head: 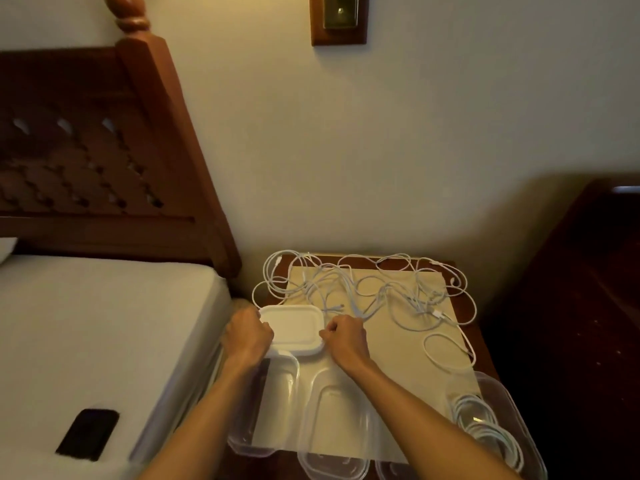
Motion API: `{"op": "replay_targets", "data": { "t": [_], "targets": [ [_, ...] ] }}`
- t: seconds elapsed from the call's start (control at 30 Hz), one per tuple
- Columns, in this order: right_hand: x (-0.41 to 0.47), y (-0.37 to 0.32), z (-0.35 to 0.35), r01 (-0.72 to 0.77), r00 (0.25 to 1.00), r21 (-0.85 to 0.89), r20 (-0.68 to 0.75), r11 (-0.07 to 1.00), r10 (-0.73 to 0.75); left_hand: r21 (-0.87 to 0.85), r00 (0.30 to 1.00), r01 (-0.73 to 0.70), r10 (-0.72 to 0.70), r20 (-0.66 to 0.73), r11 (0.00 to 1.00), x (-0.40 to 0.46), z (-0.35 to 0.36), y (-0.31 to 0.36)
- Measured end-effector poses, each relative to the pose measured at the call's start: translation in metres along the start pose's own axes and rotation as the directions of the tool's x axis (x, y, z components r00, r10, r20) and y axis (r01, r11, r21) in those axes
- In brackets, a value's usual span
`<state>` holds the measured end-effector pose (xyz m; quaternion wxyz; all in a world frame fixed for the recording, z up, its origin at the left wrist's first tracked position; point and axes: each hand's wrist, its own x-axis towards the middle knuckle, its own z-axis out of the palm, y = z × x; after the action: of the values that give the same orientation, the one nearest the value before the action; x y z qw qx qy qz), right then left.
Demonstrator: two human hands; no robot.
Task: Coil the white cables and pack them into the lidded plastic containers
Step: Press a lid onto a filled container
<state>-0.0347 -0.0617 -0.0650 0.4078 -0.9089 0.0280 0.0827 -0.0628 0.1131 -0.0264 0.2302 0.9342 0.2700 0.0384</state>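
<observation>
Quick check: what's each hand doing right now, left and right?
Left hand: fingers curled, gripping the left edge of the white lidded container.
Right hand: fingers curled, gripping that container's right edge.

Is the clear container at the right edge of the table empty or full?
Not empty: the clear container already holds a coiled white cable. No lid is seen on it.

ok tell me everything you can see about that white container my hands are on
The white container is a shallow, rounded-rectangle box of opaque white plastic, its lid shut with a raised rim around a flat top. It sits level on the beige mat at the nightstand's near-left side, just behind the clear containers. The left hand grips its left edge, the right hand pinches its right edge. Loose white cables lie behind it.
</observation>
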Motion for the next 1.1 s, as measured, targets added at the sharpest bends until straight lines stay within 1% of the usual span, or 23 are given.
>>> {"op": "replay_targets", "data": {
  "t": [0.13,0.27,0.37,0.43,0.53,0.6,0.67,0.73,0.8,0.87,0.9,0.93,1.0,1.07,1.1],
  "targets": [
    [0.012,0.004,0.015,-0.076,0.997,0.007,0.009,0.997,0.076,0.04,1.0,0.012,-0.013,0.02,0.999,0.005,0.005,-0.01],
    [0.016,0.003,0.018,-0.115,0.993,0.026,-0.029,0.993,0.115,-0.023,0.999,0.036,-0.036,0.025,0.999,0.006,0.007,-0.011],
    [0.016,-0.003,0.015,-0.159,0.986,0.074,-0.034,0.984,0.162,-0.123,0.997,0.067,-0.062,0.045,0.99,0.007,0.004,-0.011],
    [0.016,-0.008,0.012,-0.197,0.979,0.131,-0.021,0.972,0.201,-0.166,0.998,0.061,-0.06,0.011,0.984,0.008,-0.002,-0.007],
    [0.011,-0.021,-0.001,-0.213,0.974,0.275,-0.013,0.938,0.225,-0.241,0.997,0.032,-0.05,-0.066,0.97,0.008,-0.019,0.003],
    [0.002,-0.029,-0.016,-0.209,0.975,0.382,0.01,0.9,0.222,-0.267,0.99,0.012,-0.048,-0.132,0.964,0.008,-0.033,0.007],
    [-0.011,-0.032,-0.035,-0.186,0.982,0.407,0.04,0.894,0.186,-0.309,0.979,-0.028,-0.036,-0.201,0.951,0.002,-0.049,0.014],
    [-0.026,-0.028,-0.057,-0.068,0.997,0.303,-0.008,0.951,0.074,-0.36,0.962,-0.142,0.042,-0.271,0.922,-0.014,-0.064,0.025],
    [-0.045,-0.02,-0.082,0.119,0.993,0.2,-0.045,0.972,-0.113,-0.375,0.938,-0.275,0.162,-0.305,0.885,-0.036,-0.074,0.042],
    [-0.066,-0.009,-0.112,0.297,0.954,0.119,0.013,0.947,-0.3,-0.419,0.918,-0.384,0.293,-0.267,0.823,-0.062,-0.077,0.064],
    [-0.078,-0.003,-0.127,0.354,0.933,0.045,0.053,0.934,-0.356,-0.435,0.9,-0.435,0.362,-0.243,0.789,-0.075,-0.076,0.076],
    [-0.089,0.006,-0.14,0.382,0.922,-0.039,0.084,0.923,-0.378,-0.444,0.877,-0.48,0.427,-0.221,0.757,-0.088,-0.071,0.088],
    [-0.111,0.026,-0.164,0.373,0.927,-0.191,0.116,0.908,-0.357,-0.465,0.831,-0.541,0.531,-0.166,0.701,-0.113,-0.057,0.111],
    [-0.133,0.049,-0.181,0.304,0.952,-0.281,0.109,0.91,-0.284,-0.496,0.794,-0.569,0.596,-0.123,0.656,-0.136,-0.035,0.13],
    [-0.144,0.061,-0.188,0.26,0.966,-0.293,0.091,0.92,-0.244,-0.521,0.782,-0.571,0.614,-0.109,0.635,-0.146,-0.023,0.138]
  ]
}}
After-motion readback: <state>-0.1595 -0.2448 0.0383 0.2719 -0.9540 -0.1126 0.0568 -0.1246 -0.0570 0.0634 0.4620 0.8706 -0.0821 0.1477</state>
